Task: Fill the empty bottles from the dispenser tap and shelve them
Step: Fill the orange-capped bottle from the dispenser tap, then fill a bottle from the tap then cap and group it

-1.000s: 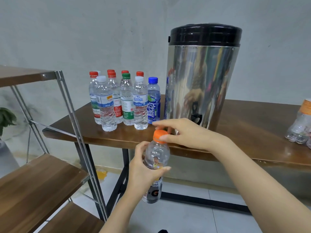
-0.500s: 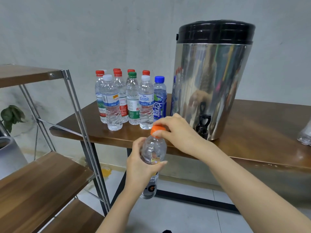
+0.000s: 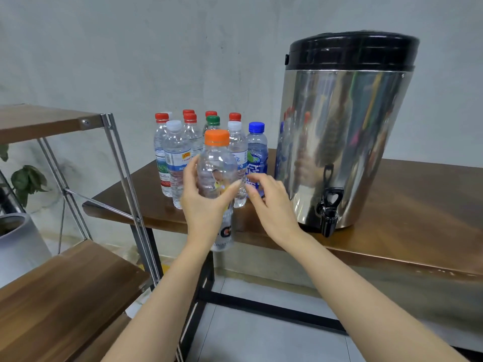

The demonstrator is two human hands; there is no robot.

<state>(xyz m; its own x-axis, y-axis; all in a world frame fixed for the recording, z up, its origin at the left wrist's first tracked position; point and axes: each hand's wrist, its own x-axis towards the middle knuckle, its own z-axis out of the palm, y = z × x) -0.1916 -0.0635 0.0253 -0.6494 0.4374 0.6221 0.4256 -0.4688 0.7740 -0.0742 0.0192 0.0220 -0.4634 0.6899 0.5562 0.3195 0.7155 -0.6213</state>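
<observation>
One orange-capped bottle (image 3: 217,168) was in play, upright, held off the near edge of the table (image 3: 418,205) over the floor. Left hand (image 3: 206,205) wrapped its upper body, thumb on the left side and fingers round the right. That mid-body grip kept it vertical and left the cap (image 3: 217,137) free. Cap was on. Contents looked like water, but clear plastic made the level hard to read.

Right hand (image 3: 271,207) sat just right of the bottle, fingers loosely curled and holding nothing. Could not tell if its fingertips touched the plastic. Likely off the cap and ready to steady.

About nine capped bottles (image 3: 177,163) stood bunched on the far left of the table, probably parked away from the tap. Steel dispenser (image 3: 345,131) stood at right, its tap (image 3: 329,212) hanging past the near table edge so a bottle fits under it.

Judgement: this bottle looked ready for shelving. Wooden shelf (image 3: 65,291) lay near left, lower than the table, its top bare where visible. Metal post (image 3: 125,184) of the rack stood between hand and shelf, so the carry would need to pass on its near side. Plant pot (image 3: 18,244) sat far left, behind the rack.
</observation>
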